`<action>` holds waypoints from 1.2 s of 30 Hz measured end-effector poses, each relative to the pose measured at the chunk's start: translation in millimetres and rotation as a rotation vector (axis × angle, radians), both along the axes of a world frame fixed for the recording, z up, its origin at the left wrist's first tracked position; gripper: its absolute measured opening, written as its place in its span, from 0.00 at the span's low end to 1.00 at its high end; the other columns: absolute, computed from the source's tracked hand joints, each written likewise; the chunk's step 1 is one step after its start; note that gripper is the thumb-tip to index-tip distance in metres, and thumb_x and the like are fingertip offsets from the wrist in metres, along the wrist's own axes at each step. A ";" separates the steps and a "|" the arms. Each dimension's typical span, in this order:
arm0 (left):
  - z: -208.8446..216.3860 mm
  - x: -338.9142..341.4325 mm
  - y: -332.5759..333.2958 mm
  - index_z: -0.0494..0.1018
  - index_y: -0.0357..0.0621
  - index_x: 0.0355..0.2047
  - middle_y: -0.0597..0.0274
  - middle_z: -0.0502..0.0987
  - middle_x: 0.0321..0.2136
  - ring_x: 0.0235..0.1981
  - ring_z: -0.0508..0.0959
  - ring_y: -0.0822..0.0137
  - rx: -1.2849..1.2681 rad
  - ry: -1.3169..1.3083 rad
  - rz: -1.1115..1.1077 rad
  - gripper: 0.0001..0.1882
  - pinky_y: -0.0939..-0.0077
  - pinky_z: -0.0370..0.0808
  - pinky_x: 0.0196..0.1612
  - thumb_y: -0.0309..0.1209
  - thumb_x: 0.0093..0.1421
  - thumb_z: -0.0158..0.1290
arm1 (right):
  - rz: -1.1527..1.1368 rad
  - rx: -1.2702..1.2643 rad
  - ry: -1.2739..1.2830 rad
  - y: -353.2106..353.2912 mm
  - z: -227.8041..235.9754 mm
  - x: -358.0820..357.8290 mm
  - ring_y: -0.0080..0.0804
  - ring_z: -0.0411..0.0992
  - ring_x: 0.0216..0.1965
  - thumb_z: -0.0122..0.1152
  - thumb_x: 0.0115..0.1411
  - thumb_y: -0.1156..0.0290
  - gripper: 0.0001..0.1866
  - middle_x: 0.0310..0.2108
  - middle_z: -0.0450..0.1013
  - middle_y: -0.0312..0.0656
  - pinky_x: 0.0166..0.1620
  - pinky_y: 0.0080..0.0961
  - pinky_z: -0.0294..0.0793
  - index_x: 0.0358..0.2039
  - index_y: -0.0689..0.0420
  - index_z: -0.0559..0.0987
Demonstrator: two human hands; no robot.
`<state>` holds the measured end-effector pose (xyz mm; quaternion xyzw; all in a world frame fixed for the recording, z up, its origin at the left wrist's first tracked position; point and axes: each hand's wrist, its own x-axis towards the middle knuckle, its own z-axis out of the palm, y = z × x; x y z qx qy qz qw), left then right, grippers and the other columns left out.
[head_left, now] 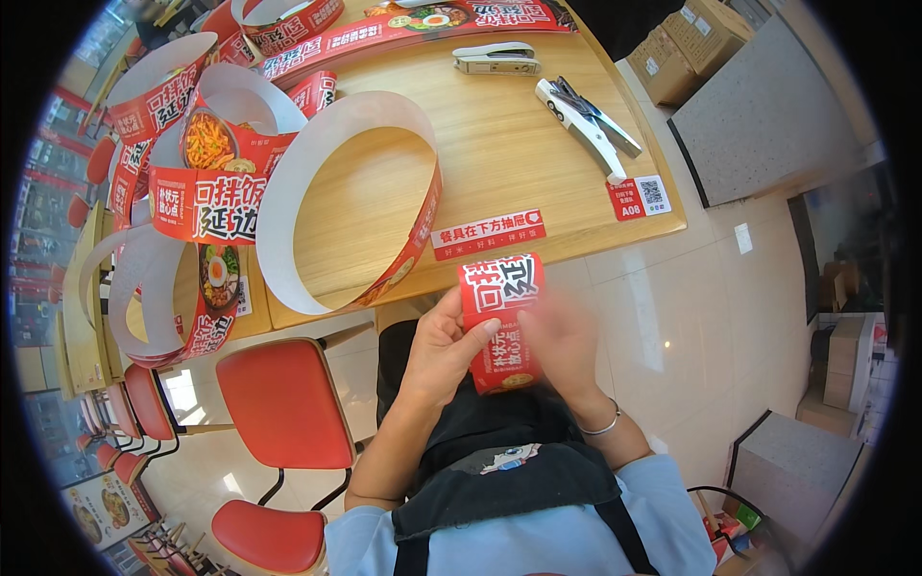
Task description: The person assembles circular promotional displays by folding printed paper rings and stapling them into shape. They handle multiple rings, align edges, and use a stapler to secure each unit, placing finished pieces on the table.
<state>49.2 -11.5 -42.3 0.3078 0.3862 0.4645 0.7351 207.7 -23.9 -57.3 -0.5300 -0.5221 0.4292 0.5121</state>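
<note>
A red printed paper strip (pixel 497 331) with large white and black lettering is in front of my body, just off the table's near edge. My left hand (pixel 444 348) grips its left side, the thumb pressed flat on the printed face. At the strip's right side is my right hand (pixel 569 353), blurred by motion, with its thumb against the paper and its other fingers hard to make out. On the table to the left stands a large paper ring (pixel 423 226), white inside and red outside. More red-and-white paper rings (pixel 197 197) crowd the left part of the table.
A stack of flat red printed strips (pixel 413 34) lies at the table's far side. A white stapler (pixel 497 60) and a larger white-and-black stapler (pixel 581 125) rest at the right. A red chair (pixel 283 408) stands at left; cardboard boxes (pixel 687 53) are beyond the table.
</note>
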 end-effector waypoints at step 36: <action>-4.4 18.1 -5.2 0.62 0.38 0.57 0.59 0.75 0.48 0.49 0.75 0.72 0.053 0.094 0.106 0.24 0.75 0.71 0.53 0.19 0.60 0.52 | -0.004 0.022 -0.019 -0.8 0.6 -11.7 0.31 0.74 0.36 0.50 0.66 0.69 0.11 0.35 0.75 0.46 0.40 0.27 0.72 0.43 0.63 0.71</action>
